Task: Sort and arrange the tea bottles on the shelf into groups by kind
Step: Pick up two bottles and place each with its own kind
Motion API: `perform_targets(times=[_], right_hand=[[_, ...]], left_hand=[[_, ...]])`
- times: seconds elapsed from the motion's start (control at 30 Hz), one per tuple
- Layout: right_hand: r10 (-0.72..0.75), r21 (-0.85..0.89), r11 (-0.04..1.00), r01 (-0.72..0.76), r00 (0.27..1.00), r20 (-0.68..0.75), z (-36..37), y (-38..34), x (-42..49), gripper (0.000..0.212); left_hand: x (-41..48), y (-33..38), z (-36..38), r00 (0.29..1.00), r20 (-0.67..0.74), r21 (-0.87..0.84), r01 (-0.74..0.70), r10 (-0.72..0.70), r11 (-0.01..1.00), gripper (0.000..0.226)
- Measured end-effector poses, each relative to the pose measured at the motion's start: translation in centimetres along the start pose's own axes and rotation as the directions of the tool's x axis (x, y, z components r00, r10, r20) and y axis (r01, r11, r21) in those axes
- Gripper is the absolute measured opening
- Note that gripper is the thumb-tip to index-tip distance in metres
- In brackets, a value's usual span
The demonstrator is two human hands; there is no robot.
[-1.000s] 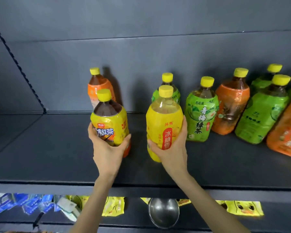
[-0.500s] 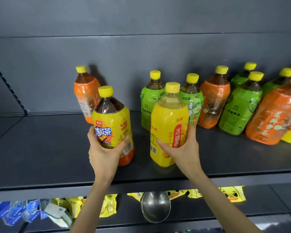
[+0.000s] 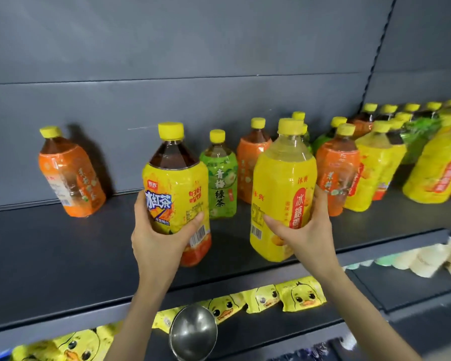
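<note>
On the lower shelf (image 3: 401, 290), closest to the camera, lie yellow duck packets (image 3: 300, 295) and a steel bowl (image 3: 193, 332). They do not belong to the sorting.

Above them, near the front edge of the shelf (image 3: 63, 256), both hands are occupied. The left hand (image 3: 156, 241) grips the dark tea bottle (image 3: 176, 188), which has a yellow label. Its fingers (image 3: 141, 204) are curled round the left side and the thumb lies across the front. The right hand (image 3: 307, 230) holds the pale yellow bottle (image 3: 281, 183) in the same manner, with its fingers (image 3: 319, 201) round the right side. Both bottles are upright and a little apart. I cannot tell whether they stand on the shelf or are lifted just above it.

Behind them the kinds are mixed. A green bottle (image 3: 221, 178) stands further back, between the two held ones, with an orange bottle (image 3: 250, 162) just beside it. A lone orange bottle (image 3: 71, 173) stands well apart on the left, by the back wall. On the right, a second orange bottle (image 3: 336, 173), yellow bottles (image 3: 372, 170) and green bottles (image 3: 419, 136) are crowded together with their kinds interleaved.

In my judgement the task is at an early stage. No group looks complete. The lone orange bottle may be the beginning of one, and most of the bottles are not yet placed with their kind.
</note>
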State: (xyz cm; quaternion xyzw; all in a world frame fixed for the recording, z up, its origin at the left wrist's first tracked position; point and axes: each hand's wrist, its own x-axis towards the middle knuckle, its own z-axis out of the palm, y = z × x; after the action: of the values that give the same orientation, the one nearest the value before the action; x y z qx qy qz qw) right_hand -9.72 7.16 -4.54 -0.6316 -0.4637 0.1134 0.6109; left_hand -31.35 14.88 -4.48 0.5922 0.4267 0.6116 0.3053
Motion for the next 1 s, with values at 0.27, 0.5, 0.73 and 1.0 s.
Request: perform_targets(times=[0.27,0.5,0.73,1.0], right_hand=[[0.019,-0.039,0.999,-0.02,0.999,-0.026,-13.4,4.1,0.3,0.114],[0.054,-0.038,0.998,-0.055,0.998,-0.032,-25.3,7.2,0.3,0.115],[0.083,-0.081,0.992,-0.092,0.991,-0.108,-34.0,10.4,1.1,0.113],[0.114,-0.099,0.985,-0.138,0.969,-0.219,-42.1,15.2,5.1,0.107]], left_hand=[[-7.0,3.6,10.8,0.998,0.045,-0.047,0.053,-0.051,0.997,0.108],[-13.7,7.2,19.9,0.989,0.131,-0.113,0.089,-0.074,0.99,0.102],[-16.1,9.8,29.0,0.964,0.262,-0.166,0.09,-0.044,0.982,0.104],[-17.6,10.8,40.9,0.911,0.413,-0.194,0.097,-0.008,0.976,0.108]])
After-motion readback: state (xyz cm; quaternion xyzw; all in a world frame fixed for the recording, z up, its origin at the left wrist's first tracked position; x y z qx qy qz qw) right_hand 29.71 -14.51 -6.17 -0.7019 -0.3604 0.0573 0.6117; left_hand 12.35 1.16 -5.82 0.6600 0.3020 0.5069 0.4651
